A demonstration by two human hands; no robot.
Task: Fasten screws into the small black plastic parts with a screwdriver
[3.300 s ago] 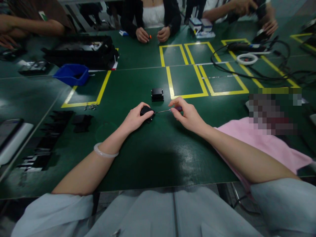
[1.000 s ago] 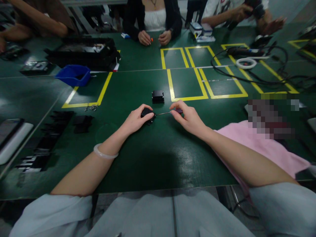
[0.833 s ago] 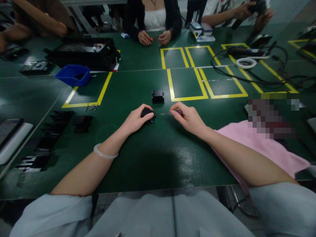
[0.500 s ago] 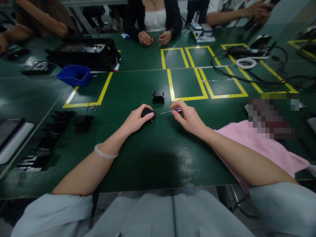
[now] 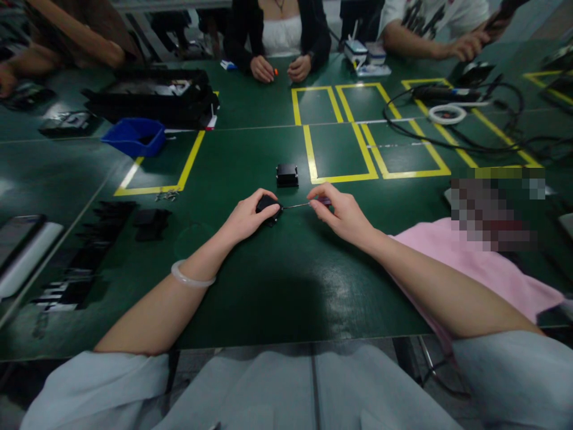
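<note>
My left hand (image 5: 251, 217) is closed around a small black block-shaped part (image 5: 265, 205), resting it on the green table (image 5: 286, 286). In my right hand (image 5: 338, 210) is a screwdriver (image 5: 297, 206) held level, its handle mostly covered by the fingers. The thin metal shaft points left, and its tip meets the right side of the black part. Just beyond my hands stands a second black block (image 5: 287, 175) with small bright bits at its corners.
To the left lie loose screws (image 5: 167, 194), more black parts (image 5: 150, 224) and a blue bin (image 5: 136, 136). A pink cloth (image 5: 465, 263) lies under my right forearm. Cables (image 5: 447, 134) coil at the back right. Several people sit across the table.
My hands, the black part and the screwdriver stay in nearly the same place, the right fingers shifting slightly on the handle. At the back right, a person's hand has come down toward the table.
</note>
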